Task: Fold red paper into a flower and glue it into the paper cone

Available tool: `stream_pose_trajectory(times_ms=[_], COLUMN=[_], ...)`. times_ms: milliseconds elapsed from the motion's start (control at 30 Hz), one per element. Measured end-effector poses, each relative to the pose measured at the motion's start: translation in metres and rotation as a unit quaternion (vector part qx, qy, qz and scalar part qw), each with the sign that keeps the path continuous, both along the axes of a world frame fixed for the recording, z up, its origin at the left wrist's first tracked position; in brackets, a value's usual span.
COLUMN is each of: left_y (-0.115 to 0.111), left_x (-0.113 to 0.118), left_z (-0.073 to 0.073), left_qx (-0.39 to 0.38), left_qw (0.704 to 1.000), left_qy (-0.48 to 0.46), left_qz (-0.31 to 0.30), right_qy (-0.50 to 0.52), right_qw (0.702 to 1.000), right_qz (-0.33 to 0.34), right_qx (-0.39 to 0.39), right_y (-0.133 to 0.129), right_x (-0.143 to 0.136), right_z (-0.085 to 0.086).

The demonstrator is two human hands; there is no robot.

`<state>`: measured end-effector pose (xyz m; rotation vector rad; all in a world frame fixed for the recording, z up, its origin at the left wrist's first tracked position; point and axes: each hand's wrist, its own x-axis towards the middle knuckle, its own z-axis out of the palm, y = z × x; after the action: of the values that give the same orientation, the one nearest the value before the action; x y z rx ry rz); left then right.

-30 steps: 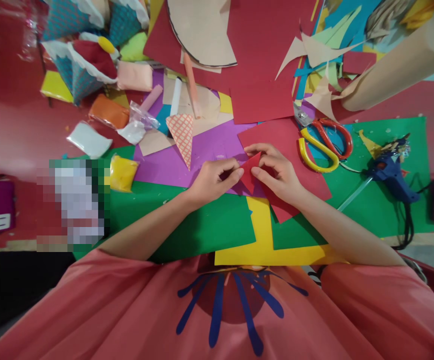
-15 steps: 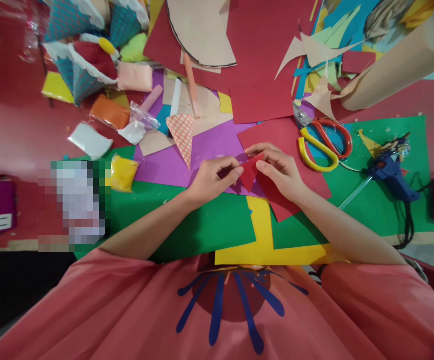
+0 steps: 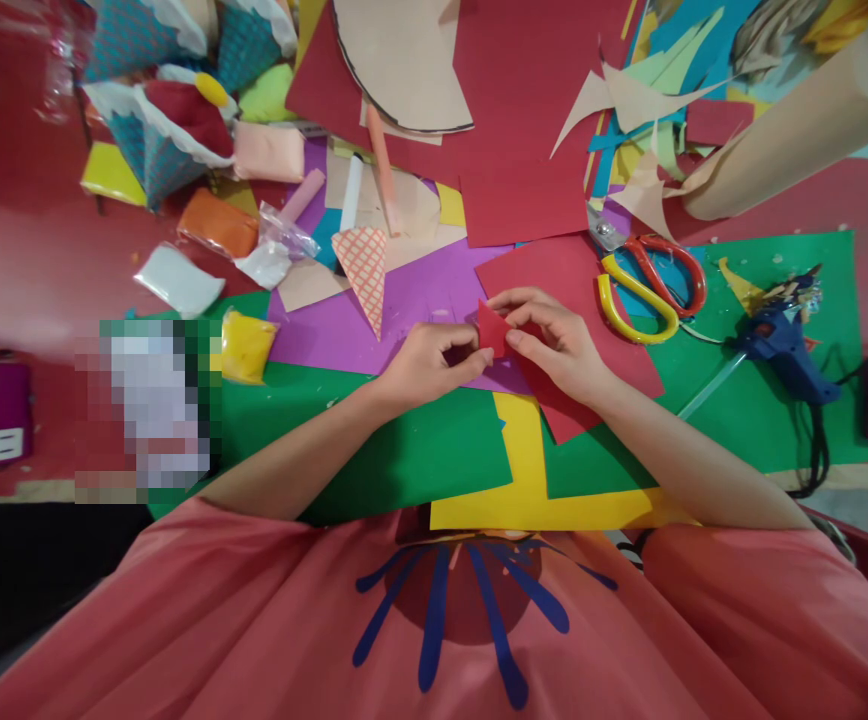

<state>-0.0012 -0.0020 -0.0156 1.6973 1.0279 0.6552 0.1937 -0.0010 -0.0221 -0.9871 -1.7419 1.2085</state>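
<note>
A small red piece of paper (image 3: 490, 332) is pinched between my two hands, over the purple sheet (image 3: 426, 300). My left hand (image 3: 434, 362) grips its lower left side with thumb and fingers. On its right edge, my right hand (image 3: 550, 340) holds it between thumb and fingertips. Beneath my right hand lies a larger red sheet (image 3: 599, 370). To the left of my hands rests a cone-shaped paper piece (image 3: 363, 275) with an orange lattice pattern. Scissors (image 3: 648, 285) with one red and one yellow handle lie to the right.
A blue glue gun (image 3: 786, 350) lies on the green sheet (image 3: 704, 440) at right. Clay packets, including a yellow one (image 3: 248, 347), and blue patterned cones (image 3: 160, 150) sit at left. A beige paper roll (image 3: 794, 130) and paper scraps (image 3: 629, 105) are at the far right.
The small red paper has turned in my fingers; its point, which faced down, now shows upward at left. My left hand's fingers have shifted slightly right and lower along it.
</note>
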Motion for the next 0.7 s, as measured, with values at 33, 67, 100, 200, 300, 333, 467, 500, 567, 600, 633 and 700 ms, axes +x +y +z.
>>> stream_pose_trajectory(times_ms=[33, 67, 100, 200, 300, 333, 467, 500, 567, 600, 633, 700], left_y=[0.0000, 0.0001, 0.0001, 0.0002, 0.0001, 0.0000, -0.0008, -0.0010, -0.0014, -0.0015, -0.0015, -0.0013], left_x=[0.0002, 0.0005, 0.0006, 0.0003, -0.0009, -0.0011, -0.0002, 0.0003, 0.0013, 0.0016, 0.0017, 0.0015], left_z=[-0.0001, 0.0000, 0.0002, 0.0009, 0.0008, 0.0005, -0.0014, -0.0019, -0.0026, -0.0028, -0.0029, -0.0024], left_qx=[0.002, 0.005, 0.008, 0.024, 0.027, 0.023, 0.010, 0.008, 0.004, 0.004, 0.006, 0.001], left_qw=[1.000, 1.000, 1.000, 1.000, 0.999, 0.999, 0.997, 0.996, 0.996, 0.995, 0.995, 0.996], left_qy=[0.002, 0.003, 0.001, 0.001, -0.003, -0.010, -0.044, -0.051, -0.064, -0.067, -0.067, -0.063], left_qz=[-0.001, -0.002, -0.003, -0.005, 0.024, 0.039, 0.069, 0.070, 0.070, 0.070, 0.067, 0.056], right_qy=[-0.003, -0.005, -0.004, 0.010, 0.008, 0.004, -0.022, -0.031, -0.043, -0.039, -0.031, -0.009], right_qw=[1.000, 1.000, 1.000, 1.000, 1.000, 1.000, 0.997, 0.996, 0.995, 0.995, 0.995, 0.997], right_qz=[-0.001, -0.002, -0.002, 0.002, 0.014, 0.023, 0.071, 0.080, 0.091, 0.092, 0.091, 0.080], right_qx=[-0.001, -0.002, -0.003, 0.002, 0.008, 0.011, 0.019, 0.020, 0.019, 0.017, 0.011, -0.001], right_y=[-0.0001, -0.0001, -0.0001, 0.0002, 0.0002, 0.0001, 0.0000, 0.0001, 0.0005, 0.0007, 0.0008, 0.0007], right_x=[0.0000, 0.0001, 0.0002, 0.0007, 0.0015, 0.0018, 0.0023, 0.0024, 0.0029, 0.0031, 0.0033, 0.0033], right_z=[0.0000, 0.0000, -0.0001, -0.0012, -0.0024, -0.0026, -0.0015, -0.0008, 0.0004, 0.0009, 0.0012, 0.0012])
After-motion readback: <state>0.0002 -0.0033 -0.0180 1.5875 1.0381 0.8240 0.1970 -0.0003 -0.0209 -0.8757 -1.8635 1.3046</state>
